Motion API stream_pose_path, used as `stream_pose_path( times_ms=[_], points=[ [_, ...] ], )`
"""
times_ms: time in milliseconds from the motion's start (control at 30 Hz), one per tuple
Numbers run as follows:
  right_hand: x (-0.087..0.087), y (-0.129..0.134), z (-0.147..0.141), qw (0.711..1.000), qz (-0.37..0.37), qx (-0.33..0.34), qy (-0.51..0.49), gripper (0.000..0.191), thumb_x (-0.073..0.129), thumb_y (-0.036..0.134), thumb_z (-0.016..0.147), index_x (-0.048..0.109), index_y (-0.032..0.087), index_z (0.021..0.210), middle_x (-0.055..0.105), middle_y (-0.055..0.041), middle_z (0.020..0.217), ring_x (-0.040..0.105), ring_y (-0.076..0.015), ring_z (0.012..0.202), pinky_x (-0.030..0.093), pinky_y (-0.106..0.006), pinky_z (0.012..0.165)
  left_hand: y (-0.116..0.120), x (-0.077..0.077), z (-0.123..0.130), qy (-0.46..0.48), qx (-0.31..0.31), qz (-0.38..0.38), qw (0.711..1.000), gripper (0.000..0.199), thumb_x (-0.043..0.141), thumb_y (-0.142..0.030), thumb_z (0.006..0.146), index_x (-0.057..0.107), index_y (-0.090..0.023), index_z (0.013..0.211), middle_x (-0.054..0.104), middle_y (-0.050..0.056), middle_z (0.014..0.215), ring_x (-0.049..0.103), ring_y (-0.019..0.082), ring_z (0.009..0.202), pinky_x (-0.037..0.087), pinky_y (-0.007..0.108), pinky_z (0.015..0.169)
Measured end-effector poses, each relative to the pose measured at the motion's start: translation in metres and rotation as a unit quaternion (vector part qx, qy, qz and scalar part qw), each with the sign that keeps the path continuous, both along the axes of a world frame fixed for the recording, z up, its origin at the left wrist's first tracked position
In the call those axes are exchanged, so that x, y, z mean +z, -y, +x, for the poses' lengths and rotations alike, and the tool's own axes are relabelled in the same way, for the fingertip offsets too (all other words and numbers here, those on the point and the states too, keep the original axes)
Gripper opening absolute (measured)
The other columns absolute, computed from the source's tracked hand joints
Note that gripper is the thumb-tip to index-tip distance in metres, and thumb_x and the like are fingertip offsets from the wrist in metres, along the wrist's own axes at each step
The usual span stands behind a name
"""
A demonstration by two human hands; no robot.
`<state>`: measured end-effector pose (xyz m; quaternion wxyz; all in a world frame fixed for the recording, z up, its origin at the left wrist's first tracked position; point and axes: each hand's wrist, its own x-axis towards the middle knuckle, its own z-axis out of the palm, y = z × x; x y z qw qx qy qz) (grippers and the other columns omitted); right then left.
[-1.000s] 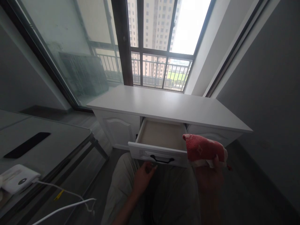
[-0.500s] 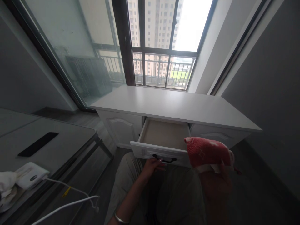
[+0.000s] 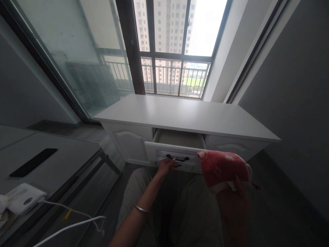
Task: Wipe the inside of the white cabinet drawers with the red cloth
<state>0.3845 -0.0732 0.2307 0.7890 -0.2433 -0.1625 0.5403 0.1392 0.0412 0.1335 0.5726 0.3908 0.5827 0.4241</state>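
Observation:
A white drawer [image 3: 152, 150] stands partly pulled out from the middle of a white cabinet [image 3: 180, 111]; the part of its inside that shows is bare. My left hand [image 3: 165, 168] is at the dark drawer handle [image 3: 183, 159], its fingers curled at the left end. In shadow on the right, my right hand [image 3: 238, 197] grips a folded red cloth [image 3: 223, 168] with pale patterns and a light edge. The cloth hangs in front of the drawer's right end and covers that corner. Most of the right fingers are hard to see.
To the left is a grey table [image 3: 64, 151] bearing a black flat object [image 3: 34, 162] and a white device [image 3: 27, 199] with a cable [image 3: 69, 228]. Behind the cabinet are tall windows [image 3: 169, 41]. My knees [image 3: 138, 181] are close below the drawer.
The drawer has slid further into the cabinet, with my left hand moving forward along with its handle. My right hand still holds the red cloth. The view has shifted slightly.

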Motion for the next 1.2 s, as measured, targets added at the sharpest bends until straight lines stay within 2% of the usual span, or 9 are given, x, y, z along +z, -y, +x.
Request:
stream_pose_path(
  times_ms=[100,233,400,500,733,1000,1200],
  points=[
    [-0.001,0.002,-0.001,1.0,-0.02,-0.001,0.021,0.035,0.059,0.031,0.098,0.074,0.037,0.129,0.073,-0.0011,0.136,0.06,-0.028,0.139,0.034,-0.064,0.125,-0.021,0.002,0.001,0.025,0.003,0.002,1.0,0.043,0.079,-0.059,0.079,0.066,-0.019,0.07,0.082,0.01,0.095,0.073,0.018,0.062,0.046,0.027,0.059],
    [-0.002,0.0,-0.006,1.0,-0.003,-0.004,0.026,0.035,0.059,0.03,0.098,0.074,0.038,0.129,0.071,-0.0001,0.139,0.058,-0.0278,0.141,0.032,-0.066,0.125,-0.055,0.004,0.007,0.035,0.025,0.008,0.999,0.037,0.079,-0.051,0.083,0.066,-0.018,0.07,0.082,0.011,0.093,0.072,0.019,0.063,0.049,0.028,0.06],
    [0.0,-0.002,-0.011,0.999,0.015,0.024,0.027,0.034,0.062,0.034,0.098,0.073,0.039,0.13,0.073,0.0002,0.135,0.057,-0.0297,0.142,0.028,-0.071,0.125,-0.101,0.011,0.016,0.042,0.041,0.022,0.998,0.035,0.081,-0.05,0.082,0.068,-0.018,0.076,0.081,0.013,0.095,0.074,0.02,0.07,0.049,0.027,0.06],
    [0.003,0.0,-0.01,0.999,0.026,0.022,0.025,0.038,0.063,0.031,0.098,0.07,0.042,0.133,0.073,0.0023,0.134,0.057,-0.0287,0.142,0.026,-0.071,0.125,-0.118,0.013,0.017,0.043,0.042,0.026,0.998,0.036,0.082,-0.05,0.082,0.069,-0.016,0.076,0.081,0.014,0.095,0.075,0.021,0.073,0.046,0.025,0.058],
    [0.004,-0.002,-0.011,1.0,0.003,0.016,-0.013,0.039,0.064,0.028,0.095,0.072,0.04,0.132,0.076,0.0011,0.129,0.062,-0.0272,0.137,0.028,-0.071,0.125,-0.128,0.007,0.015,0.043,0.042,0.024,0.998,0.037,0.084,-0.047,0.081,0.068,-0.015,0.075,0.08,0.014,0.09,0.074,0.019,0.072,0.044,0.023,0.057],
    [0.009,0.003,-0.018,1.0,-0.008,0.027,-0.014,0.038,0.064,0.029,0.096,0.071,0.037,0.133,0.075,-0.0014,0.132,0.059,-0.0271,0.14,0.027,-0.069,0.125,-0.13,0.005,0.014,0.048,0.048,0.025,0.997,0.032,0.083,-0.04,0.084,0.067,-0.013,0.077,0.079,0.012,0.087,0.073,0.017,0.068,0.041,0.021,0.053],
    [0.006,0.007,-0.013,1.0,-0.007,0.019,-0.02,0.034,0.062,0.03,0.097,0.073,0.035,0.128,0.074,-0.0015,0.133,0.057,-0.0278,0.142,0.028,-0.07,0.124,-0.129,0.006,0.014,0.03,0.037,0.028,0.998,0.028,0.077,-0.035,0.091,0.067,-0.011,0.08,0.077,0.011,0.087,0.073,0.017,0.075,0.051,0.024,0.061]
  ],
)
